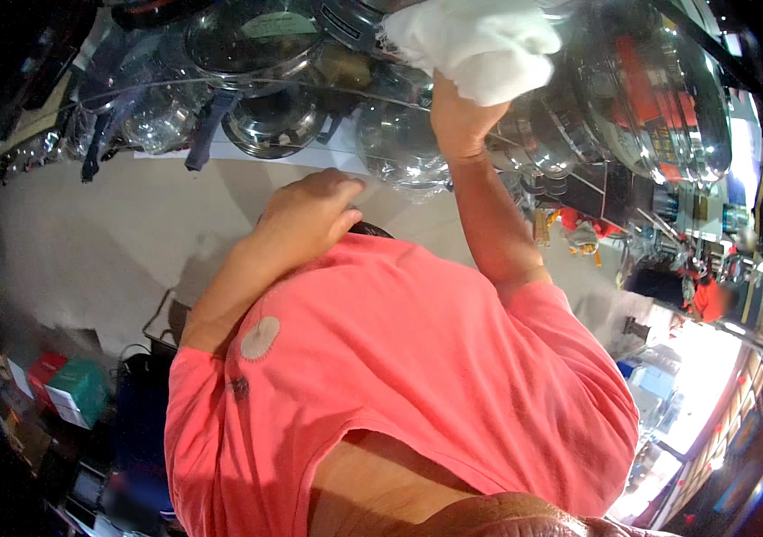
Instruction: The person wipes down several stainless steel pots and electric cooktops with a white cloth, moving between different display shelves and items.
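Note:
In my right hand (465, 124) is a bunched white cloth (482, 50) with a frayed edge. The arm reaches forward, and the cloth is in front of clear, shiny packaging and cookware. My left hand (314, 208) is bent in front of my waist, over the pink shirt's lower edge. Its fingers curl away from view, so whether anything lies in them cannot be made out. Ahead of it, a pan with a glass lid (254, 40) and a shiny round metal pan (274, 124) sit among dark handles (210, 127).
A large, clear-wrapped round vessel with a red label (656, 101) stands at right. Pale floor (86, 255) shows below the shelf edge. Green and red boxes (73, 389) are at lower left. Farther right is a person in red (709, 299) beside bright displays.

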A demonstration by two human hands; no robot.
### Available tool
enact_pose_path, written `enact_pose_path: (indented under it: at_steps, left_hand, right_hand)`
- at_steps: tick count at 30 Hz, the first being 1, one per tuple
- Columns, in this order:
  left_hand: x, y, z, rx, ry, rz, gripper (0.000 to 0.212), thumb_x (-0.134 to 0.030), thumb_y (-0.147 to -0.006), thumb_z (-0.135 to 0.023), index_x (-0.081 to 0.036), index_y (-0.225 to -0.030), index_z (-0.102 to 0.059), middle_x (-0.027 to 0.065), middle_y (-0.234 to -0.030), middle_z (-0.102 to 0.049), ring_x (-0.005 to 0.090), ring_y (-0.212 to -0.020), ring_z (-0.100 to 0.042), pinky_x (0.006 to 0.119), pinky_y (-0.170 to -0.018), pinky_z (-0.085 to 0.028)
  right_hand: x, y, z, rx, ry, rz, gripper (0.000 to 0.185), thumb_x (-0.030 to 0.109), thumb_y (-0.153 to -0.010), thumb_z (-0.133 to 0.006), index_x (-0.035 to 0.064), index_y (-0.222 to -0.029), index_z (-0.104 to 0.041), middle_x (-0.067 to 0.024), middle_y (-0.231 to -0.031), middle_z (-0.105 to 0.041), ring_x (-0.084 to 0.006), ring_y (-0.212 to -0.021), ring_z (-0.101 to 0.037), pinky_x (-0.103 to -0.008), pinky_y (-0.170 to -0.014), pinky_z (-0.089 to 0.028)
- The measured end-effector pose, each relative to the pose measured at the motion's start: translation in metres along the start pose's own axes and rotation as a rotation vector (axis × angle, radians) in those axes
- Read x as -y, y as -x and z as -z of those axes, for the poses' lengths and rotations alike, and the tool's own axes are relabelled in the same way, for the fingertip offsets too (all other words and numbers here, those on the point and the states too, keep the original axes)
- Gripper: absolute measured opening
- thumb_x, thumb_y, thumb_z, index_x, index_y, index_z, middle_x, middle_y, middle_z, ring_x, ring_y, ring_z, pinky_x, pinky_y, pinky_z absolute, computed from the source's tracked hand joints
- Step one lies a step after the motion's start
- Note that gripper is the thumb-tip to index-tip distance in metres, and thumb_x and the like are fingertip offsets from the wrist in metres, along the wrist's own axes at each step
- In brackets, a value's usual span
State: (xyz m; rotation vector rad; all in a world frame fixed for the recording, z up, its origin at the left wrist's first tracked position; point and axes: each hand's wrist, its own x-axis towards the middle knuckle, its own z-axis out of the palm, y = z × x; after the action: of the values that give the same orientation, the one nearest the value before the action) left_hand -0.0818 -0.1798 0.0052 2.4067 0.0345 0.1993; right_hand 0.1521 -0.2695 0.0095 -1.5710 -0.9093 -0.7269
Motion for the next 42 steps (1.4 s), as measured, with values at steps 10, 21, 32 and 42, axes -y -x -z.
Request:
enact_pose_path:
  at_steps: [10,21,32,42]
  left_hand:
    - [0.07,0.044,0.057,0.031,-0.029,0.113,0.035,-0.021,-0.083,-0.063,-0.006,-0.113,-0.058,0.0133,-0.112,-0.06,0.033,-0.101,-0.059,0.039,-0.083,-0.049]
    - [0.122,0.054,0.081,0.189,-0.051,0.088,0.034,-0.022,-0.084,-0.061,-0.006,-0.114,-0.056,0.0128,-0.109,-0.061,0.0321,-0.099,-0.06,0.041,-0.08,-0.05]
    - [0.155,0.074,0.1,0.295,-0.043,0.218,0.034,-0.019,-0.086,-0.06,-0.007,-0.118,-0.054,0.0129,-0.112,-0.059,0.0327,-0.1,-0.059,0.041,-0.083,-0.049]
    - [0.141,0.026,0.103,0.113,-0.103,0.065,0.034,-0.019,-0.086,-0.061,-0.006,-0.116,-0.056,0.0147,-0.106,-0.061,0.0344,-0.095,-0.061,0.042,-0.079,-0.05]
  right_hand:
    - [0.006,-0.002,-0.027,-0.278,0.196,0.005,0.04,0.015,-0.076,-0.067,-0.0029,-0.109,-0.056,-0.0154,-0.108,-0.06,-0.0293,-0.097,-0.057,-0.0385,-0.085,-0.044]
    - [0.101,-0.031,-0.126,0.246,0.556,0.314,0.025,-0.001,-0.069,-0.056,0.0065,-0.092,-0.064,-0.0139,-0.1,-0.058,-0.0327,-0.09,-0.055,-0.042,-0.075,-0.043]
    - [0.013,-0.001,0.004,-0.098,0.781,0.185,0.035,0.012,-0.062,-0.08,0.0056,-0.094,-0.067,-0.0103,-0.098,-0.065,-0.0318,-0.097,-0.057,-0.0405,-0.083,-0.047]
    - [0.023,-0.007,-0.05,0.019,0.493,0.42,0.032,0.007,-0.056,-0.072,0.009,-0.088,-0.069,-0.0096,-0.094,-0.062,-0.0284,-0.082,-0.058,-0.039,-0.075,-0.046]
